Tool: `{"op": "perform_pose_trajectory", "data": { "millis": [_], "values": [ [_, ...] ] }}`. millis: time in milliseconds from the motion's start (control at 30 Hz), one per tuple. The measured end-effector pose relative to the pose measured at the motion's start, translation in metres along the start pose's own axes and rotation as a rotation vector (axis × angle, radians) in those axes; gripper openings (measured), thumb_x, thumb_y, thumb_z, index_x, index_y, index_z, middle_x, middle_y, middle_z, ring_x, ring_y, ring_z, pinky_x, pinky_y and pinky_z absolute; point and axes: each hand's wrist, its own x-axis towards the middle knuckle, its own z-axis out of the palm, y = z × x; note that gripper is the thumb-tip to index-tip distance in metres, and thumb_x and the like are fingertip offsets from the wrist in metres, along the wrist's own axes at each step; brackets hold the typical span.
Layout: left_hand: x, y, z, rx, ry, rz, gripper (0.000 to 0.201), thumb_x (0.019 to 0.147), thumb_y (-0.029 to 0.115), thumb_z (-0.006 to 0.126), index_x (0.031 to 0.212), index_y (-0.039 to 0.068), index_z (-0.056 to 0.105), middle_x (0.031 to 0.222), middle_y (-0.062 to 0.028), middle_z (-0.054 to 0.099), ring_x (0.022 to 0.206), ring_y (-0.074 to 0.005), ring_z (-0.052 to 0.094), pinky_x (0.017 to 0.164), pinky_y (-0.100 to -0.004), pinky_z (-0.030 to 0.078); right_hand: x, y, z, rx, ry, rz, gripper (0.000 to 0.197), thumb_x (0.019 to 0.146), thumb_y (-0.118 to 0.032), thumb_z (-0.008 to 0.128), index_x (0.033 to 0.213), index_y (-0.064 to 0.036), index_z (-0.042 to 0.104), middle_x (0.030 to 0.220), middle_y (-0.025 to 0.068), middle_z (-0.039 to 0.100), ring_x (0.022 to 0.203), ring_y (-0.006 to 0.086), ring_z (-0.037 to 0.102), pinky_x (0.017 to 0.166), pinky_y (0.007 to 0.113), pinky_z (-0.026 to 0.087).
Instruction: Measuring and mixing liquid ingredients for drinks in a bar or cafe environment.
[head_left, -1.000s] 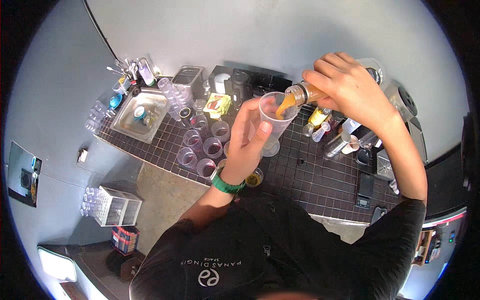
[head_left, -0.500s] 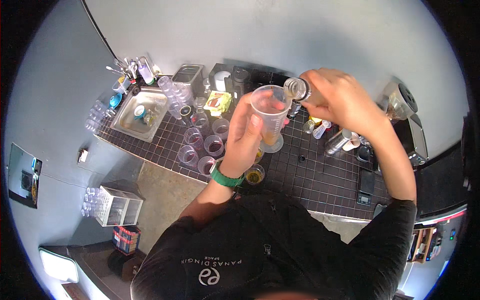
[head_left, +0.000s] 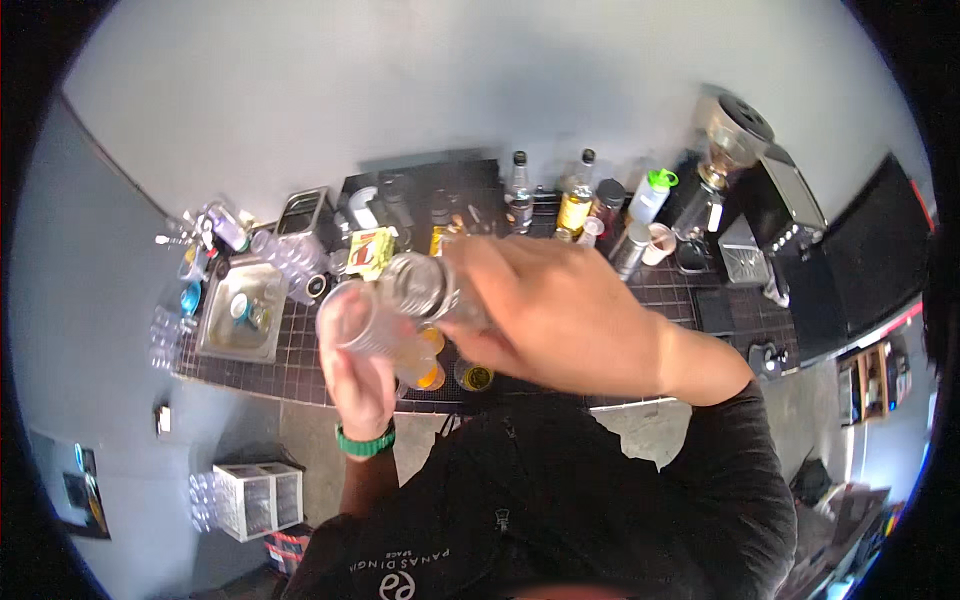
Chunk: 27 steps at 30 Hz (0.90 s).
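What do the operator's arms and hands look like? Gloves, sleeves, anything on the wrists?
No gloves. Left hand: bare, green band around the wrist. Right hand: bare, nothing visible on the wrist. Forearms uncovered; black short-sleeved shirt with a white print.

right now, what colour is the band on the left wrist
Green; the wristband shows best in the head view.

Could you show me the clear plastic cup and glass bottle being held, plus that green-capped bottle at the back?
Clear plastic cup (head_left: 376,331): head view, on its side wall.
Glass bottle (head_left: 428,290): head view, on its blurred neck, near the mouth.
Green-capped bottle (head_left: 648,205): head view, on its pale body.
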Motion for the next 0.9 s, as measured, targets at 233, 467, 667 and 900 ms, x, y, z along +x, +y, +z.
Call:
{"op": "perform_pose_trajectory", "data": {
  "millis": [233,467,667,900],
  "values": [
    [-0.003,-0.009,-0.011,-0.175,-0.099,0.0,0.067,0.102,0.049,0.052,0.151,0.006,0.036,0.149,-0.0132,0.045,0.136,-0.0275,0.045,0.114,-0.0474,0.036,-0.026,-0.018,-0.018,-0.289,0.221,0.181,0.026,0.085,-0.026,0.065,0.083,-0.0049,0.051,0.07,0.0063,0.055,0.064,0.0215,0.064,0.055,0.031,0.052],
    [0.011,-0.028,-0.028,-0.355,-0.144,-0.151,0.067,0.103,0.046,0.05,0.154,0.007,0.032,0.149,-0.0136,0.043,0.136,-0.0298,0.043,0.117,-0.0493,0.03,-0.065,-0.041,-0.045,-0.651,0.404,0.498,0.023,0.069,-0.019,0.064,0.079,-0.007,0.048,0.064,-0.0005,0.044,0.057,0.0129,0.05,0.05,0.025,0.041],
    [0.024,-0.044,0.024,-0.263,-0.171,-0.245,0.061,0.104,0.049,0.045,0.148,0.007,0.038,0.139,-0.013,0.049,0.12,-0.0297,0.051,0.105,-0.0452,0.041,-0.088,-0.044,-0.06,-0.706,0.358,0.663,0.02,0.071,-0.016,0.064,0.079,-0.0057,0.049,0.064,0.0011,0.048,0.057,0.0132,0.054,0.049,0.025,0.042],
    [0.036,-0.058,0.028,-0.245,-0.409,-0.217,0.063,0.107,0.053,0.029,0.155,0.012,0.029,0.14,-0.0108,0.049,0.114,-0.0247,0.053,0.102,-0.0445,0.043,-0.095,-0.023,-0.085,-0.432,0.304,0.67,0.025,0.081,-0.014,0.068,0.086,0.0041,0.052,0.061,0.0156,0.062,0.056,0.0316,0.068,0.052,0.038,0.053]
  ]
}}
